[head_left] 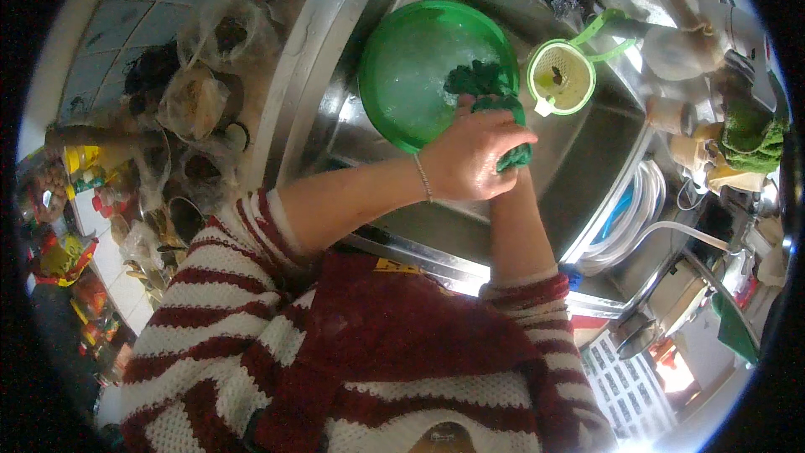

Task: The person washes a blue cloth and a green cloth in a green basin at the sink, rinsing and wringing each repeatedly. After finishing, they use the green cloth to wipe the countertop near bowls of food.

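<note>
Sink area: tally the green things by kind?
Green basin: 1
Green cloth, gripped by left hand over the sink; right hand hidden behind it: 1
Strainer with green rim and handle: 1
Green scrub pad on the counter: 1
Total: 4

Pale green strainer (560, 77) with handle, clear plastic bags (201, 75) on counter, coiled white hose (641, 201), tiled wall (151, 0)
</note>
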The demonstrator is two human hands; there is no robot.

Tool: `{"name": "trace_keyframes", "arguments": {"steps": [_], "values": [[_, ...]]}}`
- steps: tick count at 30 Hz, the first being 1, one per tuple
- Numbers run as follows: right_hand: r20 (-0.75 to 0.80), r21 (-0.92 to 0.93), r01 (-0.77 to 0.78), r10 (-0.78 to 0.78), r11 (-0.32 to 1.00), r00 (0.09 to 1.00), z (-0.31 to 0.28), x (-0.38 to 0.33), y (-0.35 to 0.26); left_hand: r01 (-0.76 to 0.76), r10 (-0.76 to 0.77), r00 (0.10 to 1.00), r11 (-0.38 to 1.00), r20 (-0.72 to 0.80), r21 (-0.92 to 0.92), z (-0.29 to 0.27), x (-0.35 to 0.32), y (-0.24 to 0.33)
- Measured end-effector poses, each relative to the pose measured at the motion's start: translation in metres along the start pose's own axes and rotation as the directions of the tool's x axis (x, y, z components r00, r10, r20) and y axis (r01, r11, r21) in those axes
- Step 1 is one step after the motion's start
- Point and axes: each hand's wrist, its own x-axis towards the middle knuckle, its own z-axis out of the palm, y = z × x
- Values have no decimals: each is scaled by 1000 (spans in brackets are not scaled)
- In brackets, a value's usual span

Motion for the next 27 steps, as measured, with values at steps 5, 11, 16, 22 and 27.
{"name": "trace_keyframes", "arguments": {"steps": [5, 11, 16, 22, 27], "values": [[25, -19, 102, -101, 995, 995, 40, -14, 4, -34, 45, 998, 968, -36, 247, 2, 26, -9], [-186, -179, 200, -233, 963, 954, 74, -22, 13, 96, -71, 995, 891, -71, 444, -7, 51, -53], [-234, -230, 278, -330, 933, 914, 73, -10, 21, 210, -120, 960, 907, -253, 365, -27, 37, -125], [-614, -293, 310, -426, 905, 665, 51, 2, 11, 594, -468, 800, 709, -376, 381, -35, -11, -166], [-552, -513, 81, -400, 855, 732, 3, 33, 31, 478, -604, 794, 560, -61, 677, 8, -37, -153]]}}
